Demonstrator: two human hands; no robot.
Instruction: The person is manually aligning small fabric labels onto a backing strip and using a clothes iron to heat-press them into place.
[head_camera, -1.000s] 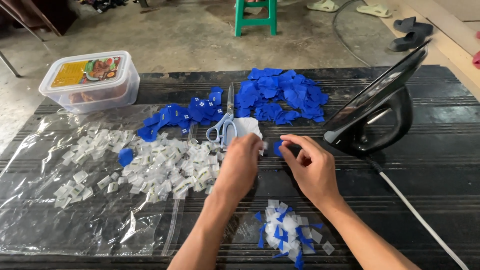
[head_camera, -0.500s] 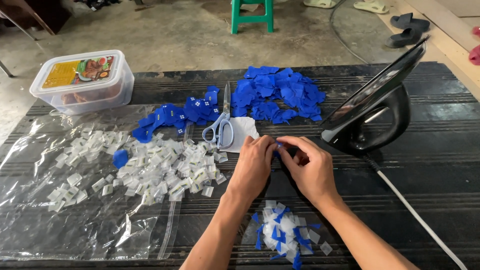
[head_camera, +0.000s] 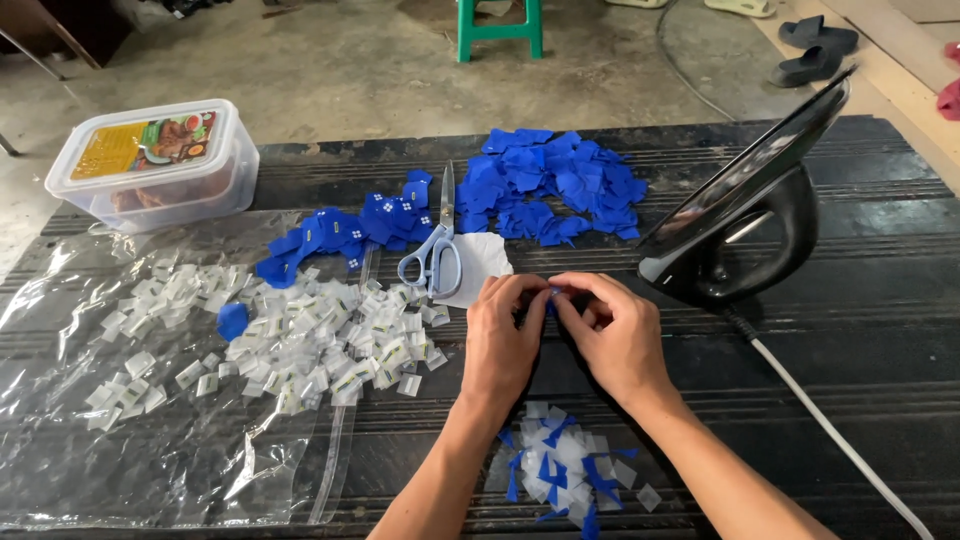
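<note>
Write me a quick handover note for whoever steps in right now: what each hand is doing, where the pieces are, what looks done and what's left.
Left hand and right hand: together at mid-table, pinching one small blue piece between the fingertips.
Blue squares heaped at the back; more with white labels left of the scissors.
White labels spread over the plastic bag.
Iron stands at the right.
Done: mixed blue-and-white pile between the forearms.
Left: most squares and labels.
</note>
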